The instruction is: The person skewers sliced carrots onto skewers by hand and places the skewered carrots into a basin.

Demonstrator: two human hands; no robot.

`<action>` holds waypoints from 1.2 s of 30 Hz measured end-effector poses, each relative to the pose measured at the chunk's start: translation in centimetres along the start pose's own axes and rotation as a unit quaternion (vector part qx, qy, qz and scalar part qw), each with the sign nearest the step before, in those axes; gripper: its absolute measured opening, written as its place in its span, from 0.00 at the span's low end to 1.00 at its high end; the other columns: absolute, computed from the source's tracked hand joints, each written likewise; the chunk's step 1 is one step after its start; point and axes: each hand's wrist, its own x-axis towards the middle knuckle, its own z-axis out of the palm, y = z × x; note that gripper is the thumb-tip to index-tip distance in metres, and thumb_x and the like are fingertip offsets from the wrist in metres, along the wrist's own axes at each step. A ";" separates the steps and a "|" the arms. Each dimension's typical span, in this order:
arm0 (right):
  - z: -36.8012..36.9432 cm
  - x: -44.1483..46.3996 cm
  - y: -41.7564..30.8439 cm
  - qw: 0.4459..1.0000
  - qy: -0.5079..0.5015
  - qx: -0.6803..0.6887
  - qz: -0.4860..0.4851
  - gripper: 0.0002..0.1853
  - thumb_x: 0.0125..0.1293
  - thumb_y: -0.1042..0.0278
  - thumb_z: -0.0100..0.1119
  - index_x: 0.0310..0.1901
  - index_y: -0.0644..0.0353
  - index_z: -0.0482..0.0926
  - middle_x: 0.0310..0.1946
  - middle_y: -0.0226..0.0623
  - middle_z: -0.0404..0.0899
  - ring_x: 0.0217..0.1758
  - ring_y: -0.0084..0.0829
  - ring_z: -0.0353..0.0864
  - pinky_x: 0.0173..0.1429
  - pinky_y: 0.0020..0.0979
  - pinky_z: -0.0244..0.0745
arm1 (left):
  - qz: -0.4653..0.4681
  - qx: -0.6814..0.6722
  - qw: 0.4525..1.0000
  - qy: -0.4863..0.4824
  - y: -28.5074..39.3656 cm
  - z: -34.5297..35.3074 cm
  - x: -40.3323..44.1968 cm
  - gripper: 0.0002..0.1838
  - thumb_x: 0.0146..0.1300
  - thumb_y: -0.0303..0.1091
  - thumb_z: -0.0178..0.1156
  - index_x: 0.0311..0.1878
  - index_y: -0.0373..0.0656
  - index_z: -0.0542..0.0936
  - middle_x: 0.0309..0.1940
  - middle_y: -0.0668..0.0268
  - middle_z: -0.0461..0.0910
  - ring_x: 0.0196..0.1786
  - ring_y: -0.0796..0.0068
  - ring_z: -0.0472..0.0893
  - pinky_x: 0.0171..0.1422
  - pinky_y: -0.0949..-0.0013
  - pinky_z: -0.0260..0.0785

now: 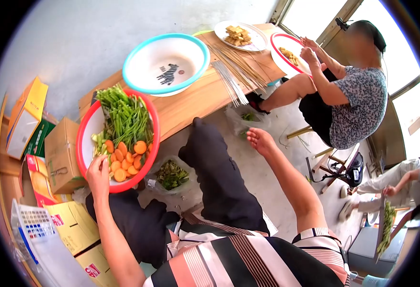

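At the left rim of a red-rimmed basin is my left hand, its fingers drawn together in a pinch. What they hold, if anything, I cannot make out. Round orange carrot slices lie just beside these fingers. A bunch of leafy green stalks fills the rest of that basin. My right hand is in the air above the floor, right of my knee. Its fingers are loosely bent and slightly apart, with nothing visible in them.
On the wooden table are a blue-rimmed basin, metal skewers, bamboo skewers and a plate of fried pieces. A seated person works over another red-rimmed basin. Bags of greens rest below; boxes stand left.
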 end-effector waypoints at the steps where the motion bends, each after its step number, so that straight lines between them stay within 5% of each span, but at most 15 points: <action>1: -0.1 2.0 -0.6 1.000 0.019 -0.019 -0.016 0.09 0.67 0.64 0.54 0.45 0.55 0.74 0.32 0.30 0.81 0.29 0.28 0.81 0.28 0.25 0.71 | 0.000 0.003 1.000 -0.005 0.1 0.1 0.1 0.09 0.63 0.25 0.56 0.44 0.34 0.80 0.35 0.60 0.81 0.31 0.75 0.79 0.34 0.72 0.73; 8: 2.2 10.5 -2.3 0.997 0.055 -0.033 0.035 0.12 0.63 0.61 0.62 0.44 0.53 0.73 0.32 0.32 0.82 0.29 0.28 0.82 0.26 0.26 0.71 | -0.025 0.024 0.999 -0.008 0.6 1.3 0.2 0.08 0.63 0.26 0.56 0.44 0.34 0.80 0.35 0.58 0.81 0.32 0.70 0.79 0.38 0.69 0.72; 11: 4.3 12.1 -1.5 0.998 0.044 -0.007 0.038 0.12 0.63 0.61 0.63 0.43 0.53 0.73 0.31 0.32 0.82 0.28 0.28 0.82 0.25 0.26 0.71 | 0.006 0.057 0.998 -0.020 0.5 1.6 0.2 0.09 0.65 0.27 0.55 0.45 0.34 0.80 0.32 0.65 0.79 0.29 0.81 0.78 0.33 0.76 0.72; 13: 5.3 12.8 -1.2 0.997 0.065 0.022 0.036 0.07 0.63 0.63 0.62 0.38 0.54 0.75 0.29 0.31 0.82 0.27 0.26 0.81 0.24 0.26 0.71 | -0.031 0.038 0.998 -0.031 1.2 1.7 0.1 0.09 0.63 0.27 0.57 0.43 0.34 0.79 0.34 0.58 0.80 0.33 0.70 0.78 0.39 0.69 0.71; 17: 6.1 13.4 -0.7 0.994 0.104 0.010 0.017 0.06 0.65 0.63 0.58 0.33 0.55 0.76 0.26 0.28 0.81 0.26 0.23 0.80 0.24 0.22 0.69 | -0.022 0.033 0.999 -0.026 0.9 1.9 0.3 0.09 0.63 0.27 0.56 0.43 0.34 0.79 0.34 0.58 0.80 0.32 0.71 0.78 0.39 0.69 0.70; 23: 8.1 7.6 0.2 0.992 -0.047 0.095 0.067 0.04 0.64 0.67 0.55 0.31 0.55 0.75 0.24 0.30 0.78 0.27 0.27 0.77 0.29 0.25 0.69 | -0.017 0.041 0.998 -0.043 1.1 1.7 0.5 0.08 0.63 0.28 0.57 0.42 0.34 0.80 0.33 0.59 0.81 0.31 0.72 0.78 0.39 0.70 0.71; 27: 9.8 -3.6 -0.6 0.972 -0.175 0.156 0.033 0.05 0.65 0.68 0.53 0.32 0.57 0.74 0.23 0.29 0.75 0.26 0.26 0.73 0.30 0.25 0.67 | 0.017 0.065 0.997 -0.042 1.0 1.1 0.2 0.08 0.62 0.28 0.57 0.42 0.36 0.81 0.36 0.57 0.81 0.35 0.63 0.82 0.41 0.66 0.73; 32: 14.4 -15.5 -1.9 0.955 -0.288 0.040 -0.064 0.06 0.63 0.70 0.51 0.29 0.60 0.72 0.21 0.34 0.73 0.24 0.25 0.72 0.29 0.24 0.66 | -0.095 -0.237 0.964 -0.074 4.9 0.4 -0.7 0.11 0.68 0.33 0.55 0.45 0.36 0.81 0.39 0.64 0.82 0.33 0.81 0.78 0.37 0.78 0.73; 36: 18.4 -20.5 0.8 0.944 -0.314 -0.105 -0.001 0.03 0.61 0.76 0.52 0.30 0.61 0.73 0.21 0.32 0.74 0.22 0.22 0.73 0.28 0.22 0.69 | -0.052 -0.413 0.887 -0.200 13.4 1.8 -3.7 0.17 0.70 0.37 0.51 0.56 0.38 0.75 0.41 0.60 0.83 0.27 0.84 0.78 0.27 0.85 0.64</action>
